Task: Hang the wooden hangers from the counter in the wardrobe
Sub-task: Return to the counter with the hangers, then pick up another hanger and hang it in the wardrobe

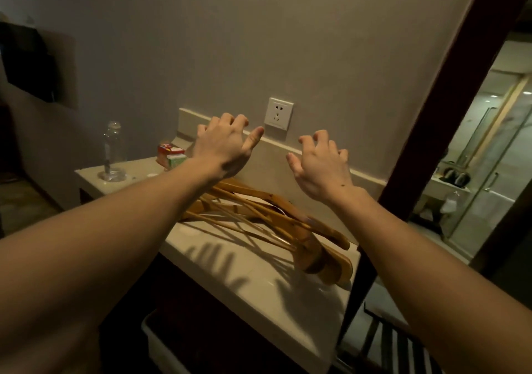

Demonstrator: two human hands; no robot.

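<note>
1. Left hand [227,146], fingers spread and empty, hovers at 11 o'clock of the wooden hangers [276,224]; nearby bottle [112,151] and carton [171,154] could get knocked.
2. The hangers lie tangled on the counter [230,273]; lifting one may drag others off.
3. Right hand [319,163], open and empty, hovers at 1 o'clock; the dark post [431,114] crowds it.

A plain grey-beige wall [259,42] fills the upper view, dimly lit in warm light; a white power socket [278,113] sits on it just above a pale backsplash strip [316,159]; a dark flat screen [27,62] hangs on the wall at far left; a dark wooden post [449,91] slants up the right side; beyond it glass doors [495,172] with brass frames stand in a brighter, pale room.
</note>
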